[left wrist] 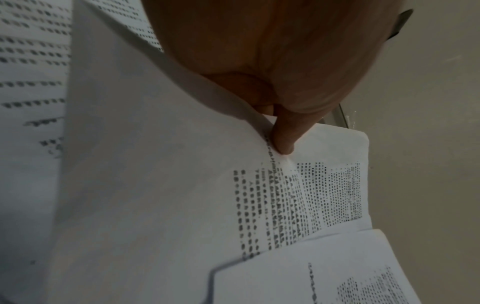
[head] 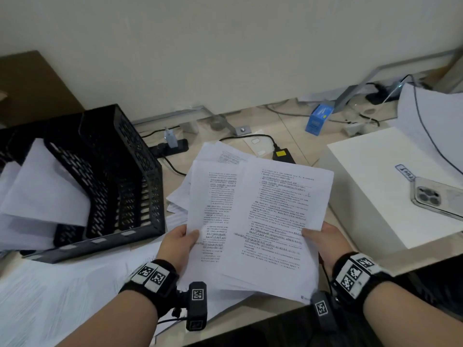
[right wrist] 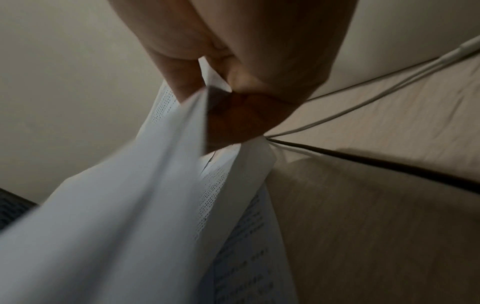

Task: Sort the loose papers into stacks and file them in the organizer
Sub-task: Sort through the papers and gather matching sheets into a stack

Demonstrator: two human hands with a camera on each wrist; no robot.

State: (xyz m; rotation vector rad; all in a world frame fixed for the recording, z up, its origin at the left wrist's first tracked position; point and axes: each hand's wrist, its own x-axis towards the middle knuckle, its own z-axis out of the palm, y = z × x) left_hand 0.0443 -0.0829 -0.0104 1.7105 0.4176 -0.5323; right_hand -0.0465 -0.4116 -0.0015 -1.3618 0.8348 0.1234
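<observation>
I hold a bundle of printed white papers above the desk, fanned into two overlapping sheaves. My left hand grips the left sheaf's lower edge, thumb on top. My right hand pinches the right sheaf's lower right edge. In the left wrist view a fingertip presses the printed paper. The right wrist view shows my thumb and fingers pinching the sheets. The black mesh organizer stands at the left, with white sheets leaning in its slots.
More loose papers lie on the desk under my arms and behind the bundle. A white box with a phone on it stands at the right. Cables, a power strip and a blue box lie at the back.
</observation>
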